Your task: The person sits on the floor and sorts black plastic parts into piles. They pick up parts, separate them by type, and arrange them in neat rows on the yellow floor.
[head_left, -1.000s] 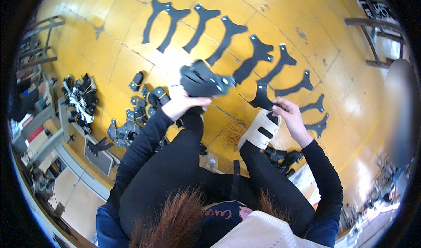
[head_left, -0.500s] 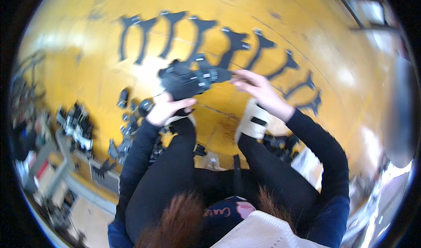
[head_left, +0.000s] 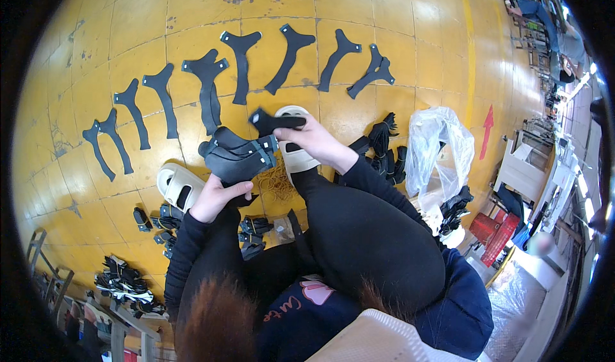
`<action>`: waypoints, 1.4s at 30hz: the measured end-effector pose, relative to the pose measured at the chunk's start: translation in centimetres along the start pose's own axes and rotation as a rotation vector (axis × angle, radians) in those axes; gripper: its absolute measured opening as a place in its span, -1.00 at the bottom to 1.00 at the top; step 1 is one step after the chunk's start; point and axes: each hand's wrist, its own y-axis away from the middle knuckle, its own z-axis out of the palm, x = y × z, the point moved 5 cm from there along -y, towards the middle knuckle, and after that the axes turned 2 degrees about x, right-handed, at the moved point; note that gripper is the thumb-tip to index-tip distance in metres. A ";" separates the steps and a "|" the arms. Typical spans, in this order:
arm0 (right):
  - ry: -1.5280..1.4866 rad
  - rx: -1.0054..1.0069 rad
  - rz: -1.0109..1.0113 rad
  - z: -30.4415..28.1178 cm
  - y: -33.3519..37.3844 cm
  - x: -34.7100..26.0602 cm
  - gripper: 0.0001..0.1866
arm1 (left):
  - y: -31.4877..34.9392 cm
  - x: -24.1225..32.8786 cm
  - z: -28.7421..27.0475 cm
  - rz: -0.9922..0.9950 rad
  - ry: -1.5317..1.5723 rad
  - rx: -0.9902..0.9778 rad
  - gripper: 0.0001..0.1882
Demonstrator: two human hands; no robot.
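My left hand (head_left: 221, 197) is closed around a stack of flat black fabric pieces (head_left: 236, 160) with small white tags, their ends fanned out over my left knee. Just right of the stack, the fingers of my right hand (head_left: 312, 139) are closed on a single black fabric piece (head_left: 272, 121). Its near end lies close to the stack; whether they touch I cannot tell. Ahead on the yellow floor, similar forked black pieces (head_left: 241, 64) lie spread in a curved row, a few of them overlapping.
A light slide sandal (head_left: 174, 184) is on each foot. Tan rubber bands (head_left: 275, 184) lie scattered between my feet. Black bundles (head_left: 381, 144) and a clear plastic bag (head_left: 439, 151) sit to the right, with a red basket (head_left: 500, 237) farther off. More bundles (head_left: 122, 279) lie at lower left.
The view has turned, so the row on the floor appears farther left. My right hand, earlier at the end of a piece reaching out from the stack, now holds a piece beside the stack.
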 end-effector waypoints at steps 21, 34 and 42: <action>0.549 1.046 -0.340 -20.3 -7.1 -0.2 -0.17 | -0.6 0.3 -2.5 0.195 0.432 0.143 -0.61; 0.445 0.318 -0.231 -10.4 -7.5 -2.7 -0.69 | -0.8 -1.0 -3.3 0.162 0.445 0.226 -0.64; 1.020 -0.179 -0.792 4.4 -4.5 -5.7 -0.65 | -1.7 -0.6 -2.4 0.148 0.432 0.230 -0.65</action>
